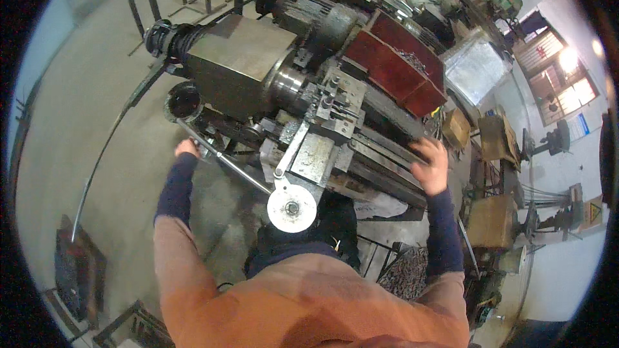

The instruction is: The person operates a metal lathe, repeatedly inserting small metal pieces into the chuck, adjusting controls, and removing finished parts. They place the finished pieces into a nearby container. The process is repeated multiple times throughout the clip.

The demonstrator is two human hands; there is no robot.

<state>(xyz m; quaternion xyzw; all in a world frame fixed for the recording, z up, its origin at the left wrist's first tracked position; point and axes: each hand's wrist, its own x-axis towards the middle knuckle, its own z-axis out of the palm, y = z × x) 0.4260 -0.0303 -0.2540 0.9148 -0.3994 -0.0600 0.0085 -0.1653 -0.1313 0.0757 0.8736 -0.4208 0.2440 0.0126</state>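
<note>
Standing close at the near long edge of a metal lathe bed [387, 162], with both arms reaching forward in an orange top [322, 293] with dark cuffs. Holding the left hand [187, 148] curled, beyond the bed's left end, just beside the upper part of a slim metal bar [240, 169]. Cannot tell from this angle about any grip or touch there. Holding the right hand [432, 166] over the right end of the bed, fingers spread apart and bent, thumb well away from them, with nothing in the grasp.

Near the left end of the bed, a boxy headstock [242, 58] with a shiny round spindle nose [288, 84] at its inner side. Right beside that, over the bed's middle, a tool post [343, 98], with a flat slide [314, 160] reaching out past the near edge to a round white disc [291, 208]. Sloping from a dark round cup [169, 108] down to the side of that disc, the bar. Along the far edge, a red box [385, 72] with metal shavings [412, 59] inside; behind the headstock, a ribbed motor [316, 18]. Below the right forearm, a heap of shavings [406, 274].
</note>
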